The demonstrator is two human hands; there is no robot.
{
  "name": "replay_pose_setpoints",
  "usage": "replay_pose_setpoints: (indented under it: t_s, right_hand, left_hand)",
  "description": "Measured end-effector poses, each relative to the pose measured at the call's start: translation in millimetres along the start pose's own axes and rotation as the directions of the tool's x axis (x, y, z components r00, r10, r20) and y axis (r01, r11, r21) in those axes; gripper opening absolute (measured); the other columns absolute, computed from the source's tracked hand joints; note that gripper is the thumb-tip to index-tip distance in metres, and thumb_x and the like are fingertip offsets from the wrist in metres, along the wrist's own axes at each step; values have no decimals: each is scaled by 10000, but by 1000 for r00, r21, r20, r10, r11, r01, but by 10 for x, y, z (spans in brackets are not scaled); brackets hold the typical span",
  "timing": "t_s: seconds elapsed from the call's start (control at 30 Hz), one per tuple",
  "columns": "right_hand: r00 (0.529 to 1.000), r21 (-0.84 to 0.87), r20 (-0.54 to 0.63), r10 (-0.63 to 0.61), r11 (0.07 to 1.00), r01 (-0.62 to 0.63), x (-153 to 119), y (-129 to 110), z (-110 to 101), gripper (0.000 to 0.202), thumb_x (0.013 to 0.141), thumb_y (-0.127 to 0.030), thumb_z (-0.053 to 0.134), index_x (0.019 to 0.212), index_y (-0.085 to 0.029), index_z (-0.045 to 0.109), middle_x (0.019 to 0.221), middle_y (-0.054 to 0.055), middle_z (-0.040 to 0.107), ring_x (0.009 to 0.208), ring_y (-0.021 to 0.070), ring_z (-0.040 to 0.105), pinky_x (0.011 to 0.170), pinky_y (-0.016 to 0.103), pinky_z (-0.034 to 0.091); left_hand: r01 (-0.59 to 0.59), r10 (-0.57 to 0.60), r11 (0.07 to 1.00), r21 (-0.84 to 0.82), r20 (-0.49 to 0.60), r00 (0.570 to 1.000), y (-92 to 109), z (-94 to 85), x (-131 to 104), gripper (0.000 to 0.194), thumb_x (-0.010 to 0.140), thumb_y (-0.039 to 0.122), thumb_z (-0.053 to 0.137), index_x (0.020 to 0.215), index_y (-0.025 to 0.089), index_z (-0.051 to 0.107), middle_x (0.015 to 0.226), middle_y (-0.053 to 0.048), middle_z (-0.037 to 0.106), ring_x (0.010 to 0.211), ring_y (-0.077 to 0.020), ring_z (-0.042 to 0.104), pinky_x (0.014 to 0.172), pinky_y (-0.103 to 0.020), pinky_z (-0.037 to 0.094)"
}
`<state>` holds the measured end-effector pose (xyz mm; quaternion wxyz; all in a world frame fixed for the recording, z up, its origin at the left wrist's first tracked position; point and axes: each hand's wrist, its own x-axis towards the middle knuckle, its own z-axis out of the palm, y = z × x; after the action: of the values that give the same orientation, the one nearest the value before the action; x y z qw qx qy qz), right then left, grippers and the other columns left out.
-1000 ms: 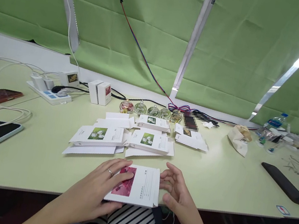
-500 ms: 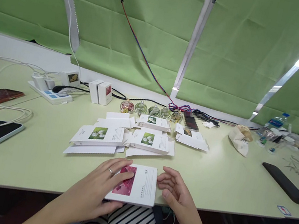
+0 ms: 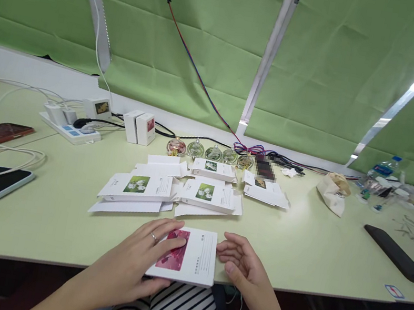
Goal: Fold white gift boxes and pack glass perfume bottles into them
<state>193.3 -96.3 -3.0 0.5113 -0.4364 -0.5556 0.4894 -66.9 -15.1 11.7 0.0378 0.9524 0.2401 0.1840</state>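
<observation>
Now the box at the bench's front edge looks newly closed at its right end, held under a spread left hand, the right hand empty, half-curled beside that end.

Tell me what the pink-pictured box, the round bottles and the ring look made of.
Pink-pictured box: probably thin card, smooth and matte, with crisp straight edges.
Round bottles: glass or clear plastic, glossy; they are see-through with highlights, which fits both.
Ring: likely polished metal, from its silvery shine.
</observation>
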Motion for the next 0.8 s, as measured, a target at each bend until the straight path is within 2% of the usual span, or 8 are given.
replay_pose_setpoints:
  t_s: [0.23,0.5,0.8]
  right_hand:
    - [997,-23,60,41,999,-39,-1,1,14,395,846,-392,598,1195,-256,473,835,7,573,790,140,552,754,293,444]
    - [996,-71,73,55,996,-50,-7,-16,20,323,839,-338,602,1133,-238,516,820,6,611,776,139,565,759,286,446]
    - [994,-114,91,59,992,-49,9,-26,6,363,818,-320,618,1153,-229,514,843,24,649,787,150,593,777,301,464]
  left_hand:
    - [-9,9,1000,9,-11,1000,14,-7,0,559,792,221,575,1316,274,387,1428,-72,353,1289,-306,332,1013,-505,390]
    - [-13,13,1000,19,-20,1000,14,-10,5,560,789,218,577,1314,270,389,1420,-79,369,1282,-306,345,1002,-503,402]
    - [-6,6,1000,8,-43,999,9,-7,-12,535,776,219,593,1285,263,431,1421,-76,375,1285,-306,350,1008,-505,400]
